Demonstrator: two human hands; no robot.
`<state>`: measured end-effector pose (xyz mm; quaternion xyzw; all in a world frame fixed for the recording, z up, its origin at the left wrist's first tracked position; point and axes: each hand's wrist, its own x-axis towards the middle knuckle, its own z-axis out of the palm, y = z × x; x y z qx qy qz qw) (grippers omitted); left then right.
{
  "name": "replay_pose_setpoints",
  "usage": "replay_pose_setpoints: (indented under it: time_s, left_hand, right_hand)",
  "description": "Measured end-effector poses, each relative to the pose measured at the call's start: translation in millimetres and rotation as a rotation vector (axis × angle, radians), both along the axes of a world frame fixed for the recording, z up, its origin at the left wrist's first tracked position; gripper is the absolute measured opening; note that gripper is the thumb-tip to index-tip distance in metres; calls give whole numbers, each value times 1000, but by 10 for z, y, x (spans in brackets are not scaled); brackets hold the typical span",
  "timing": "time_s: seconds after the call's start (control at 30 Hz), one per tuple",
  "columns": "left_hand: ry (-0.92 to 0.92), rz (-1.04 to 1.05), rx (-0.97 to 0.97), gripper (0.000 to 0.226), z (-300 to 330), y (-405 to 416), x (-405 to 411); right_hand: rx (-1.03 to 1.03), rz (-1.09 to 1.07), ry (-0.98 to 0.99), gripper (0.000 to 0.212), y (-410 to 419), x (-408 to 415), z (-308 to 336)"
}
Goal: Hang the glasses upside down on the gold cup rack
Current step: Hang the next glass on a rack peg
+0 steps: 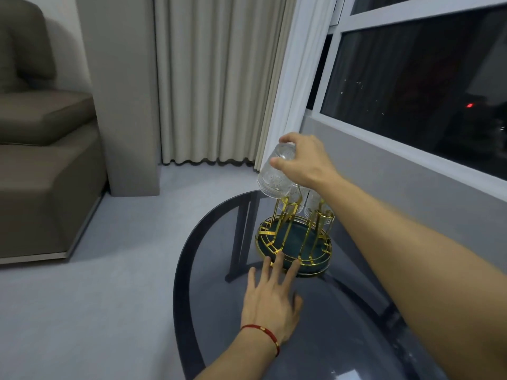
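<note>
The gold cup rack [277, 237] with a dark teal round base stands on a dark glass table [219, 311]. My right hand [304, 160] grips a clear textured glass [275, 172] by its base end, mouth turned down and tilted, just above a gold prong at the rack's left side. Two more glasses hang upside down on the rack behind it, one [296, 198] in the middle and another [315, 207] partly hidden by my right forearm. My left hand [270, 300] lies flat with fingers spread, fingertips touching the rack's front rim.
A brown sofa [41, 165] stands at the left on a pale floor. Beige curtains [208, 78] hang behind the table. A grey wall with a window [411, 86] runs along the right, close to the table.
</note>
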<state>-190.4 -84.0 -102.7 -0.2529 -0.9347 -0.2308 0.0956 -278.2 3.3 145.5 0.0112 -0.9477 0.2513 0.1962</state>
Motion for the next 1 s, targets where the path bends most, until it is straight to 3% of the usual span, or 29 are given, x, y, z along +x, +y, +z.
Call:
replay_pose_setpoints:
  time_s: [0.4, 0.67, 0.87, 1.0]
  left_hand:
    - [28, 11, 2, 65, 15, 10, 10]
    - [28, 17, -41, 64, 15, 8, -8]
    - [63, 23, -59, 65, 59, -1, 10]
    - [60, 42, -161, 67, 149, 40, 71]
  right_hand:
    - [460, -160, -171, 54, -30, -398, -495]
    - [644, -151, -235, 50, -34, -387, -565]
    - [380, -43, 132, 44, 118, 267, -697]
    - [288, -42, 171, 47, 345, 1173, -963]
